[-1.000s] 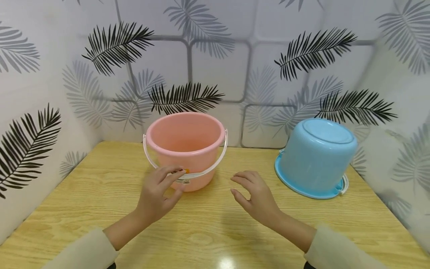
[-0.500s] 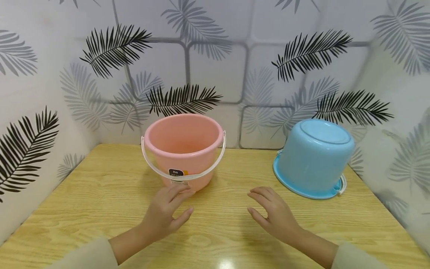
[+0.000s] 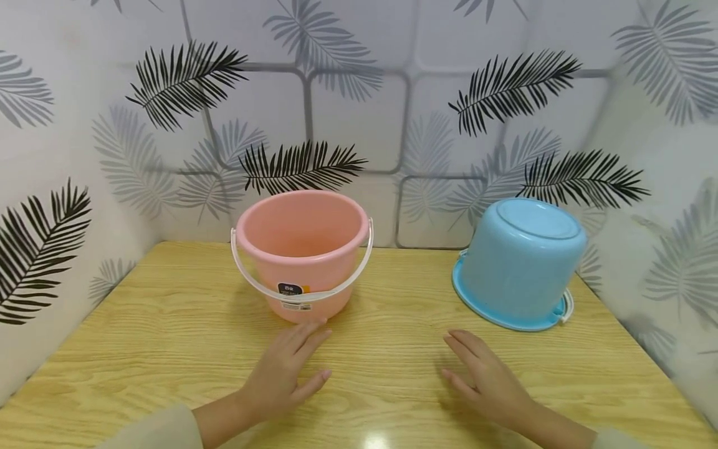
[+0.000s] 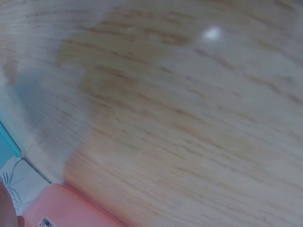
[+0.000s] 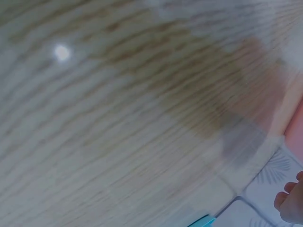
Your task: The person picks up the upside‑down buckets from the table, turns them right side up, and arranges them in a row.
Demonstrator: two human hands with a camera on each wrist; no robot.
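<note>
A pink bucket [image 3: 305, 268] stands upright left of centre, its white handle [image 3: 314, 295] hanging across the front over a dark label. My left hand [image 3: 283, 374] is just in front of it, fingers extended and thumb apart, with nothing in it; the fingertips come close to the bucket's base in the head view. To the right, a light blue bucket [image 3: 518, 268] sits upside down, its rim on the table. My right hand [image 3: 488, 377] is in front of and to the left of that bucket, fingers relaxed and holding nothing. In the left wrist view the pink bucket [image 4: 71, 210] shows at the bottom corner.
The wood-grain table [image 3: 381, 349] runs back to a wall [image 3: 359, 112] covered in leaf-patterned paper, with side walls left and right. A white handle [image 3: 568, 305] sticks out by the blue bucket's rim at its right.
Both hands have drawn back toward me, and the right hand has also moved right, widening the gap between them. The left hand no longer overlaps the pink bucket's label. Both buckets stay in place.
</note>
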